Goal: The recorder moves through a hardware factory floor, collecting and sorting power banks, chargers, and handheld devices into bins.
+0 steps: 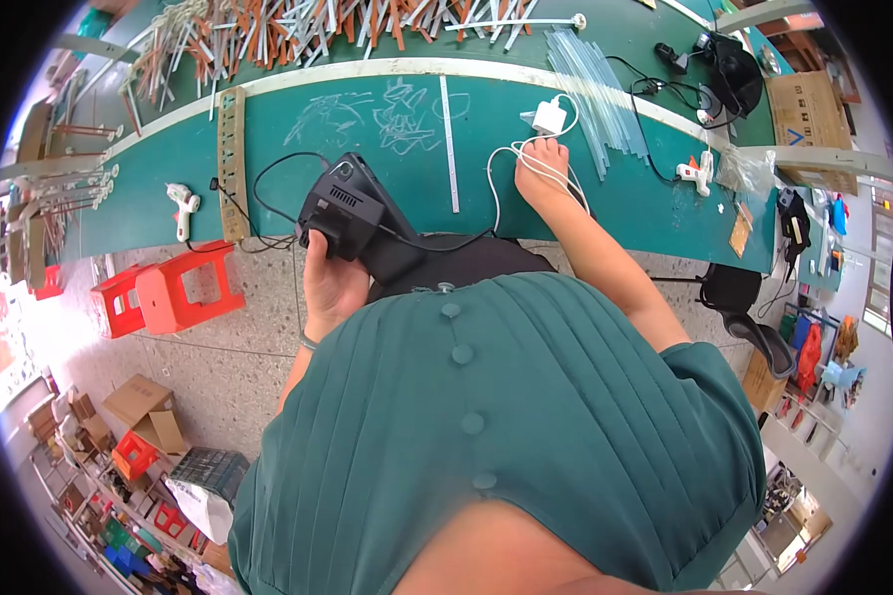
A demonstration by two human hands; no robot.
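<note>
- Far left, near the surface's [585, 213] near edge, a white glue gun [182, 203] lies on the green top; just right of it a perforated wooden strip [232, 159] runs from the pale stripe down to that edge; below the edge, two red stools [164, 293] stand on the speckled floor with open floor around them.
- The left hand [329, 283] is off the surface, just below its near edge; its grip is closed around the underside of a black boxy device [345, 210], which tilts up over the edge; a black cable [273, 178] loops from the device across bare green top.
- Between the two hands lies open room: chalk scribbles [387, 114] and a thin white strip [449, 144] lying straight from the stripe toward the person.
- The right hand [540, 171] rests on the surface, well in from the near edge; its fingers are curled with white cable [506, 169] looped over and around them, so the grip holds that cable; the cable leads up to a white adapter [548, 117] just beyond the fingertips.
- Right of the hand, a sheaf of clear sticks [595, 89] lies slanted; further right a second white glue gun [699, 174] sits close to the surface's right end, with black cables near it.
</note>
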